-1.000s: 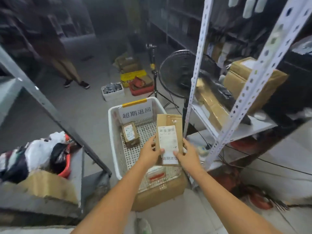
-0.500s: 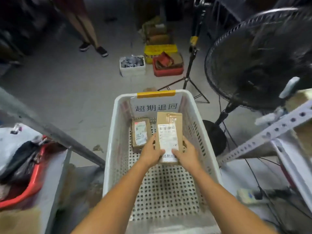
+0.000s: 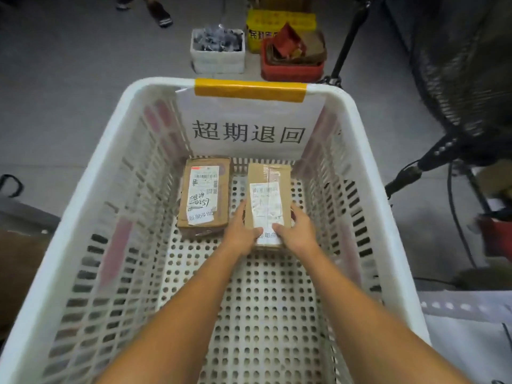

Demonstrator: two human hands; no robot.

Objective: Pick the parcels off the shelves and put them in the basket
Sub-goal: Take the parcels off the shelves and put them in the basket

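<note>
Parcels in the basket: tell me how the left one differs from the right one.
The left hand and right hand grip the right parcel; the left parcel lies untouched. The left parcel's label bears handwritten numbers; the right parcel's shows only print. Both are brown cardboard boxes with white labels, side by side at the basket's far end.

Bare forearms (image 3: 194,300), bare hands (image 3: 241,231)
</note>
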